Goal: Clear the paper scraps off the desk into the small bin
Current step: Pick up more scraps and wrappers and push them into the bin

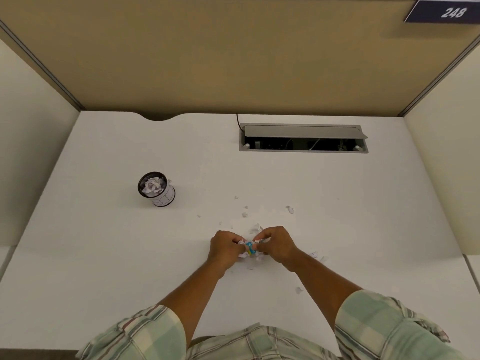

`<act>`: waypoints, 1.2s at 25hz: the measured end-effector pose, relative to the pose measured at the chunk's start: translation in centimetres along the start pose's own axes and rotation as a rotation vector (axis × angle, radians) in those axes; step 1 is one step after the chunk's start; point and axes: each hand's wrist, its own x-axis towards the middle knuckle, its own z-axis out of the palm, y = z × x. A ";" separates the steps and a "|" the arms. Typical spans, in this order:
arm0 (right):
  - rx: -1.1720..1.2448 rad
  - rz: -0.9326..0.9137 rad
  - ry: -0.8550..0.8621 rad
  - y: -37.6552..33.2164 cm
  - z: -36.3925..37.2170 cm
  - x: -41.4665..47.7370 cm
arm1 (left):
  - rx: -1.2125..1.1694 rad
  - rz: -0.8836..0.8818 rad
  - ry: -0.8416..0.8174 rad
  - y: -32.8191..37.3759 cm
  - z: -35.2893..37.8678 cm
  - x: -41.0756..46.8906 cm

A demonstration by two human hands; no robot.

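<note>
My left hand (225, 246) and my right hand (275, 244) meet over the middle of the white desk (104, 255), both pinched on a bunch of paper scraps (250, 249) that includes a blue and yellow piece. Loose white scraps lie around the hands: one scrap (290, 209) beyond them, one scrap (298, 290) nearer to me, others by my right wrist. The small black mesh bin (156, 188) stands upright to the far left of the hands, with crumpled paper filling its top.
An open cable hatch (303, 138) is set into the desk at the back right. Beige partition walls (207, 55) close the desk at the back and both sides. A numbered sign (446, 11) hangs at the top right.
</note>
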 end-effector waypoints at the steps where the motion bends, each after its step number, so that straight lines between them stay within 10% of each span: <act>1: 0.053 0.002 0.005 -0.7 0.3 -0.1 | -0.036 -0.010 0.010 -0.2 -1.0 0.1; 18: 0.390 -0.184 -0.029 -22.4 12.7 3.5 | -0.188 0.120 0.522 0.5 -24.5 6.5; 30: 0.232 -0.197 0.065 -24.4 14.9 6.1 | 0.484 0.229 0.286 0.1 -24.5 12.1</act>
